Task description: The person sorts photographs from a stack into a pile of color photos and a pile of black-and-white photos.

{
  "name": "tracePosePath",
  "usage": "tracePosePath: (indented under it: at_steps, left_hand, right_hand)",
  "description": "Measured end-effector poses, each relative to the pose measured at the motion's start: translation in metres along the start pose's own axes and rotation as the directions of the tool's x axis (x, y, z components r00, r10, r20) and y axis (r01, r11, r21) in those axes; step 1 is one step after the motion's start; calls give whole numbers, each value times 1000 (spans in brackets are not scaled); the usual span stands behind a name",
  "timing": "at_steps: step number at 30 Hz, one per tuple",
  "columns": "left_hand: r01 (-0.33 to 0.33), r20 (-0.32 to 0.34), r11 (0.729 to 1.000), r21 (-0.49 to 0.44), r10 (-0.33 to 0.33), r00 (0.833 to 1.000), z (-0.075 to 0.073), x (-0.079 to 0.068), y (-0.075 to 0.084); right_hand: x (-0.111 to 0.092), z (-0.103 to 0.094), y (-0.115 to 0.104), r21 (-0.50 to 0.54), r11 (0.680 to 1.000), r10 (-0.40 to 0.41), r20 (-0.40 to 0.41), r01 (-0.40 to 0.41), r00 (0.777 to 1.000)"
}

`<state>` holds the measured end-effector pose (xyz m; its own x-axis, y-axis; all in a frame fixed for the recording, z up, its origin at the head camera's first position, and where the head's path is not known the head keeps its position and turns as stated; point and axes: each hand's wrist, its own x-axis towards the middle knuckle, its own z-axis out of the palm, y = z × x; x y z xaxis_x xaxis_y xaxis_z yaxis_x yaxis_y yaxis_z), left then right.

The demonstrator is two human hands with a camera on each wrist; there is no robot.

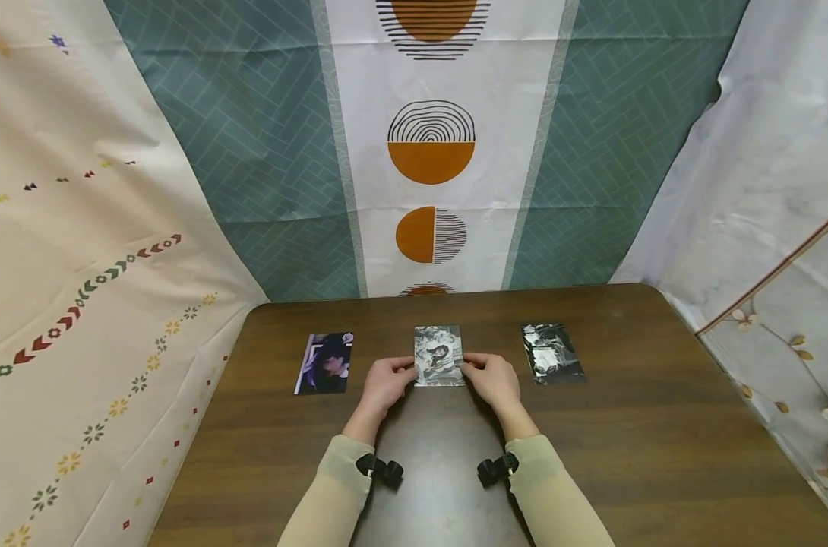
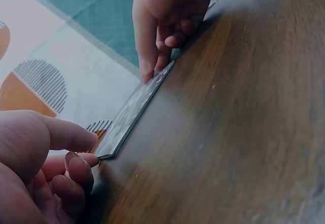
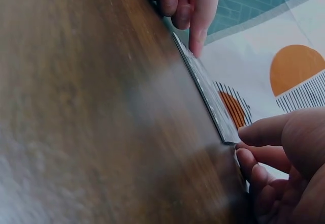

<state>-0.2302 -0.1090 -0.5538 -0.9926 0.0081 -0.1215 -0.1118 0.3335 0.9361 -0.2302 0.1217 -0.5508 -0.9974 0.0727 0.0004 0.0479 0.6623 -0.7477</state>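
A black-and-white picture card [image 1: 438, 355] lies near the middle of the table's far half, in line with two other cards. My left hand [image 1: 388, 387] pinches its left edge between thumb and fingers, while my right hand [image 1: 494, 380] does the same on its right edge. Seen from the side in the left wrist view, the card [image 2: 133, 113] is thin, with a dark lower edge close to the wood. To the left lies a purple-toned photo card [image 1: 325, 365] of a dark-haired person. A glossy black-and-white card [image 1: 552, 354] lies slightly slanted to the right.
The brown wooden table [image 1: 660, 441] reflects light in front of the card. A patterned curtain [image 1: 277, 152] hangs behind its far edge, and more cloth covers both sides. Black wrist straps [image 1: 380, 467] sit over pale sleeves.
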Motion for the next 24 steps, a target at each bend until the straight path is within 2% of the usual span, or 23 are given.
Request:
tracePosePath:
  at_steps: [14, 17, 21, 24]
  left_hand:
    - [-2, 1, 999, -44, 2, 1000, 0, 1, -3]
    - [1, -4, 997, -82, -1, 1000, 0, 0, -2]
    - [-3, -26, 988, -156, -1, 1000, -1, -2, 1]
    - [-17, -45, 981, -191, 9, 999, -1, -2, 1]
  right_hand:
    - [-2, -2, -3, 70, 997, 10, 34, -12, 999]
    - [-3, -3, -4, 145, 989, 16, 37, -21, 999]
    - [-4, -4, -7, 272, 961, 32, 41, -41, 999]
    - [-4, -3, -9, 318, 947, 41, 39, -51, 998]
